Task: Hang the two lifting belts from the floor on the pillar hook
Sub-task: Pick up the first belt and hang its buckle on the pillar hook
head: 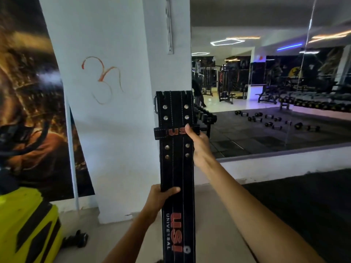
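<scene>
At the far left, a big dark poster (28,103) is cut off by the edge, and its picture is hard to make out. Below it sits a yellow box (26,224), also cut off, with a small dark thing (78,239) on the floor beside it that is too blurry to name. Next comes the white pillar (114,111) with an orange squiggle (102,78) drawn on it. A metal strip (169,25) runs up the pillar, and no hook can be made out on it. A black lifting belt (177,168) stands upright in front of the pillar's edge; its bottom runs out of view and its buckle (155,104) peeks out at the top left. The left hand (159,200) grips the belt's left edge low down, thumb across the front. The right hand (197,143) pinches the right edge higher up, near the small loop. To the right, a mirror (275,92) shows a dim gym with dumbbells (275,122) on the floor.
</scene>
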Demonstrator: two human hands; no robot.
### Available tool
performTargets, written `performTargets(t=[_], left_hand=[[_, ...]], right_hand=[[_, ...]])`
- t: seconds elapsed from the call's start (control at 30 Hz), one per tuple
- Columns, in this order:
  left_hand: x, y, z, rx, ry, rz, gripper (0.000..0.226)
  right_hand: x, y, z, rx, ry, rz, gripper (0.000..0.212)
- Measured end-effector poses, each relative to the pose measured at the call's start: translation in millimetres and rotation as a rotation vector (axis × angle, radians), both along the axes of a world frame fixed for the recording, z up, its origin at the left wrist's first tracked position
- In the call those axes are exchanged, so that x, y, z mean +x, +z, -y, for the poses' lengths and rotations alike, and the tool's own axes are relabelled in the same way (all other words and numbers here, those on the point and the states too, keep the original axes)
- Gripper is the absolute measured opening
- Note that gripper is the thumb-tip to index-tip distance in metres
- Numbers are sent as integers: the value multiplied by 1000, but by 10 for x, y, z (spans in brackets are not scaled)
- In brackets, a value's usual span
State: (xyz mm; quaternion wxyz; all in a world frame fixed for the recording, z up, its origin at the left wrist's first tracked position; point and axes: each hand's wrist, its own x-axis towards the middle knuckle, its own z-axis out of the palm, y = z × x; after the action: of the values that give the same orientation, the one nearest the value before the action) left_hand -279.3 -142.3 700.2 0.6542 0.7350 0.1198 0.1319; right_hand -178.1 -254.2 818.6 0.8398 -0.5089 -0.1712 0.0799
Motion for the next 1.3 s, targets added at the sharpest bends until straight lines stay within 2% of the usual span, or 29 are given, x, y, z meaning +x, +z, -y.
performTargets(t=[0.07,0.1,0.17,0.27,0.47,0.57,0.63,0.7,0.73,0.83,0.87,0.93,1.0,1.1,1.17,1.23,1.3], left_hand=[[-83,-52,-33,121,-120,-118,27],[-67,68,-43,133,-131,-85,25],[21,486,-40,36,-39,107,20],[145,1053,-35,-39,72,329,28],[85,1171,163,-251,140,448,16],[71,1134,176,-229,120,451,14],[42,1056,183,-216,115,426,17],[21,972,176,-220,107,414,18],[14,948,164,-228,98,408,17],[34,902,99,-228,52,387,22],[38,896,101,-200,21,390,28],[31,878,120,-130,-96,403,42],[-6,878,94,-101,-289,338,54],[-98,1041,-92,-45,-512,173,59],[-92,1279,-173,-64,-397,197,45],[-21,1489,-162,-116,-153,249,34],[42,1470,-86,-46,-9,289,23]], right_hand=[[-19,-5,30,-10,11,-4,9],[-32,-14,40,-19,18,0,9],[-41,-49,47,-31,41,15,10],[-122,-53,48,-82,62,77,17],[-209,-25,206,-249,86,331,17],[-254,-416,296,-255,61,300,15],[-249,-723,420,-414,126,266,19],[-235,-891,542,-652,267,251,33],[-244,-866,579,-667,298,234,40],[-235,-453,511,-364,183,166,66],[-236,-277,464,-317,143,189,65],[-244,-21,359,-293,66,221,47],[-229,7,318,-228,-9,166,32],[-244,-102,367,-130,-4,106,28],[-260,-161,354,-131,19,120,27],[-300,-197,301,-118,17,124,21],[-319,-213,245,-73,21,113,15]])
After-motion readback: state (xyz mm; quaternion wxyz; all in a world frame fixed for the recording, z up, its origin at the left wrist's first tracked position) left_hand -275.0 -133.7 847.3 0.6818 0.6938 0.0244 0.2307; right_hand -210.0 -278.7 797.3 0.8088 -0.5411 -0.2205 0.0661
